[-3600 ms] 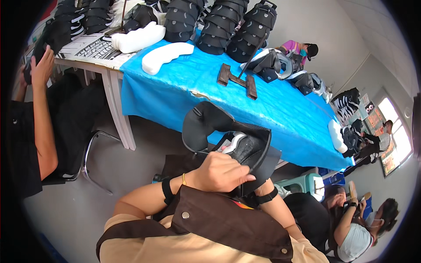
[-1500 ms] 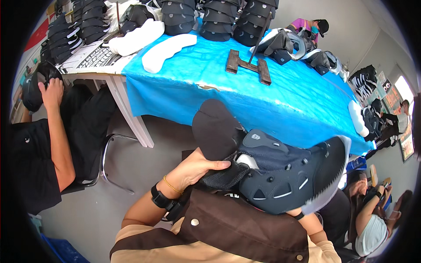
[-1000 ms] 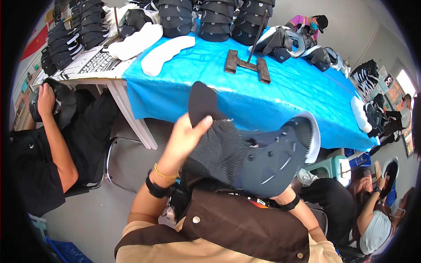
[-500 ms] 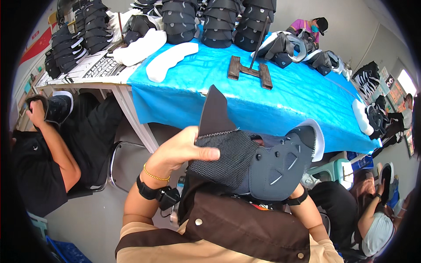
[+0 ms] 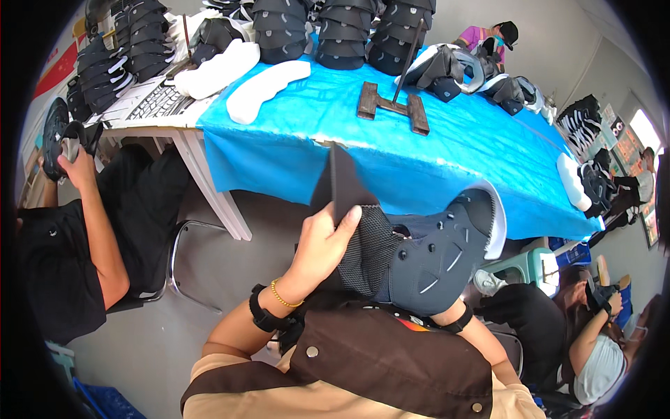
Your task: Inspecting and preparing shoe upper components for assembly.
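Shoe upper (image 5: 438, 264): held up between the person's brown apron (image 5: 391, 349) and the blue-covered table (image 5: 328, 122). Left hand (image 5: 322, 244): fingers closed on the upper's dark flap (image 5: 338, 183), thumb in front. Right hand (image 5: 447, 313): mostly hidden behind the upper — finger state cannot be told. Blue crate (image 5: 105, 403) at lower left: partly cut off — contents cannot be made out. Table bears a white curved form (image 5: 266, 89) and a brown stand (image 5: 393, 106).
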A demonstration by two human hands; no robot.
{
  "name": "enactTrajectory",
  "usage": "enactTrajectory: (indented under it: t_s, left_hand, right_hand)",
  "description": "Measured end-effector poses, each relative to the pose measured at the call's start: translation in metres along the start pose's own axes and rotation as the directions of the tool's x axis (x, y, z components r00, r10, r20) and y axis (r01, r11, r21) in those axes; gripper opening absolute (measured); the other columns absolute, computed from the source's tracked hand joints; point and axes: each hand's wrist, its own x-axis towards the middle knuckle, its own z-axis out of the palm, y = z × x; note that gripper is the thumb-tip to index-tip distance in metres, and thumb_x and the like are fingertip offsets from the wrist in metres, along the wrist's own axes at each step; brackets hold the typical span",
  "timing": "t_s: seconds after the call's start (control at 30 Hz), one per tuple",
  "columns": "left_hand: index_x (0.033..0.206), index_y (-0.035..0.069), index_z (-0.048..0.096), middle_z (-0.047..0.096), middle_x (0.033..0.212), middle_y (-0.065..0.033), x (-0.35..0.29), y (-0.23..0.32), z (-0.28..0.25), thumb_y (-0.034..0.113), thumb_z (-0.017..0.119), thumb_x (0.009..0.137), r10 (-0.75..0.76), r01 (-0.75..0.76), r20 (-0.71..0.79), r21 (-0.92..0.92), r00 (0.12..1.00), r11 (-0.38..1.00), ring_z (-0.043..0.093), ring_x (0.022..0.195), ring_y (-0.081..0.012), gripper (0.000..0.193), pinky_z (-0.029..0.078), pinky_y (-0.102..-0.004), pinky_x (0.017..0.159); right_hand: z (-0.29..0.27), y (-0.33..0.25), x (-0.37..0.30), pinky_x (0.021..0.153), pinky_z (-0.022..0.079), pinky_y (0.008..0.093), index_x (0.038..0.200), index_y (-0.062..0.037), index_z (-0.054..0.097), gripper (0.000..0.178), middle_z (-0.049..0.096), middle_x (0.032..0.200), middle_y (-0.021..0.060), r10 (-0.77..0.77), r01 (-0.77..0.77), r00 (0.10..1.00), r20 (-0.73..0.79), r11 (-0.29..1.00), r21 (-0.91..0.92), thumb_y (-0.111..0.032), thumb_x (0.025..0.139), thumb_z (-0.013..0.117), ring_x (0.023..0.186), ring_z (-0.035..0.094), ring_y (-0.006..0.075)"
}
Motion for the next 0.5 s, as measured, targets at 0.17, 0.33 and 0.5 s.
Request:
enactTrajectory:
  t_s: [0.17,0.33,0.5]
  left_hand:
    - [0.094,-0.004,0.065,0.067,0.074,-0.0155,-0.002,0.002,0.003,0.026,0.061,0.089,0.258,-0.240,-0.138,0.134,0.956,0.962,0.067,0.066,-0.0208,0.030,0.049,-0.0321,0.060]
    - [0.080,-0.006,0.064,0.058,0.064,-0.0246,0.023,-0.029,0.020,0.036,0.057,0.090,0.156,-0.089,-0.194,0.318,0.968,0.944,0.061,0.064,-0.0399,0.044,0.047,-0.0391,0.053]
    - [0.081,-0.007,0.063,0.059,0.067,-0.0267,0.035,-0.053,0.032,0.043,0.056,0.089,0.067,-0.038,-0.111,0.247,0.992,0.968,0.060,0.072,-0.0430,0.052,0.048,-0.0438,0.061]
  right_hand:
    - [-0.003,0.008,0.002,0.102,0.038,0.0350,0.141,-0.0031,0.028,0.052,0.037,0.141,0.0132,0.041,-0.041,0.999,-0.010,0.998,0.043,-0.027,0.097,0.040,0.126,0.041,0.0225]
    - [-0.003,0.017,0.008,0.102,0.038,0.0354,0.141,-0.0033,0.028,0.052,0.037,0.142,0.0129,0.054,-0.052,0.998,-0.024,0.996,0.079,-0.027,0.097,0.040,0.127,0.040,0.0225]
    - [-0.002,0.020,0.008,0.103,0.037,0.0357,0.141,-0.0034,0.028,0.052,0.036,0.142,0.0126,0.081,-0.079,0.997,-0.013,0.990,0.120,-0.027,0.097,0.040,0.128,0.039,0.0226]
